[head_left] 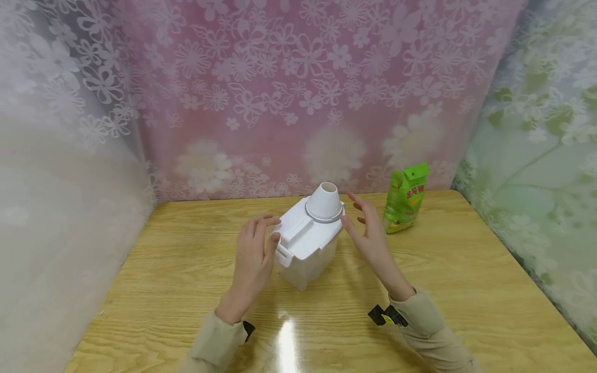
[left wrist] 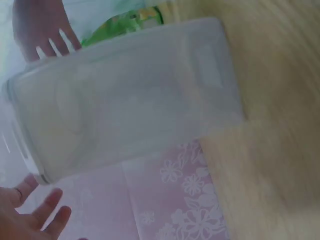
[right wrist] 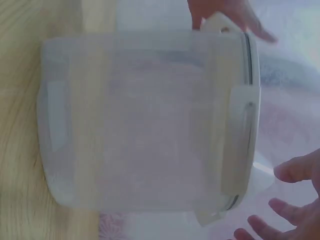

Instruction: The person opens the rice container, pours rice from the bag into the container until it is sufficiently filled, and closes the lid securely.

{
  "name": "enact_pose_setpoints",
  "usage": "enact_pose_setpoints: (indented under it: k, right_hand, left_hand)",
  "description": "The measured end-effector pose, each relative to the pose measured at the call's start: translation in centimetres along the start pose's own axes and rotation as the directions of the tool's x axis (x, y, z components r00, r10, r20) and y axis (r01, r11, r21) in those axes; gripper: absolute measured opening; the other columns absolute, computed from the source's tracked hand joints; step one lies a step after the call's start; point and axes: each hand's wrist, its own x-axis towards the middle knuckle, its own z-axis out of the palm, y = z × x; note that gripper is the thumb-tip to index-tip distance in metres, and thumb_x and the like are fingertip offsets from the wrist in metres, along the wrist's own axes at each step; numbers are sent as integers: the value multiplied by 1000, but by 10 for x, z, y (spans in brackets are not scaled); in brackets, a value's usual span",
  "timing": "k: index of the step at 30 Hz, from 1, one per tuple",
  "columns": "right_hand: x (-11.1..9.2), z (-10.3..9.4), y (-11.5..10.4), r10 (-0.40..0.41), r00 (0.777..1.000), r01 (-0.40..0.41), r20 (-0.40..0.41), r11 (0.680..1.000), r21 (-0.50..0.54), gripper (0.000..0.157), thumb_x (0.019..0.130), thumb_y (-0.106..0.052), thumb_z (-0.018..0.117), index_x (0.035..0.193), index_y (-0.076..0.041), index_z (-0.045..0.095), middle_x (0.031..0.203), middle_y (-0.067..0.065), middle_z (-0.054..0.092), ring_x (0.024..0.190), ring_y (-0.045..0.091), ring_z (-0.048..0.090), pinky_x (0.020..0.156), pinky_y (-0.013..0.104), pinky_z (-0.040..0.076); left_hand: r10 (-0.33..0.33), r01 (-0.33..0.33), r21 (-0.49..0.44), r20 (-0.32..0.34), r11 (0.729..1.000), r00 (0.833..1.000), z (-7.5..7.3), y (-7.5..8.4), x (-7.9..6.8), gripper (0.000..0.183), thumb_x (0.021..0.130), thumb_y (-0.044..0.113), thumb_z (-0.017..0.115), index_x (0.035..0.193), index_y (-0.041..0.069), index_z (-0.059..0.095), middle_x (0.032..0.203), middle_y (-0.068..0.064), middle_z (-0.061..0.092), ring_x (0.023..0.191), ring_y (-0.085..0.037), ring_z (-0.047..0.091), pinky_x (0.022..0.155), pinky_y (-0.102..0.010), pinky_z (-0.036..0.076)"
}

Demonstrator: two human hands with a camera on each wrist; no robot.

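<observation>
A translucent plastic storage box [head_left: 309,267] stands upright on the table, covered by a white lid [head_left: 319,237]. On top of the lid sits a white cone-shaped piece [head_left: 324,203] with an opening at its tip. My left hand [head_left: 253,248] is at the lid's left side, close by a white clip [head_left: 284,256], its fingers loosely bent; whether they touch the lid I cannot tell. Off the box's right side, my right hand [head_left: 371,238] has its fingers spread and holds nothing. The right wrist view shows the box's side [right wrist: 150,120] and a latch [right wrist: 242,115].
A green printed bag [head_left: 404,199] stands at the back right of the wooden table [head_left: 182,269], beyond my right hand. Flowered curtains [head_left: 280,103] enclose the back and both sides.
</observation>
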Motion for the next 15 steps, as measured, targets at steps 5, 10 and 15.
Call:
enact_pose_setpoints:
  k: [5, 10, 15]
  right_hand:
    - [-19, 3, -13, -117, 992, 109, -52, 984, -139, 37, 96, -8, 67, 132, 0, 58, 132, 17, 57, 120, 35, 53, 94, 55, 47]
    - [-30, 10, -13, -158, 987, 143, -32, 950, -279, 38, 92, -8, 73, 127, 3, 62, 129, 20, 57, 116, 37, 56, 93, 53, 50]
    - [-32, 15, -13, -213, 977, 189, -18, 901, -392, 43, 90, -11, 76, 127, 6, 62, 132, 20, 57, 120, 37, 57, 98, 53, 50]
  left_hand:
    - [19, -14, -56, 91, 998, 996, -8, -8, 15, 37, 110, 28, 42, 128, 5, 65, 137, -14, 61, 130, -37, 50, 107, -58, 40]
    - [31, -14, -70, 254, 997, 967, -8, -13, 24, 37, 107, 18, 48, 141, 9, 60, 148, -13, 55, 141, -39, 43, 114, -61, 34]
    - [21, 11, -95, 330, 995, 944, -4, -14, 23, 39, 108, 17, 46, 144, 8, 57, 150, -11, 53, 141, -39, 44, 116, -57, 34]
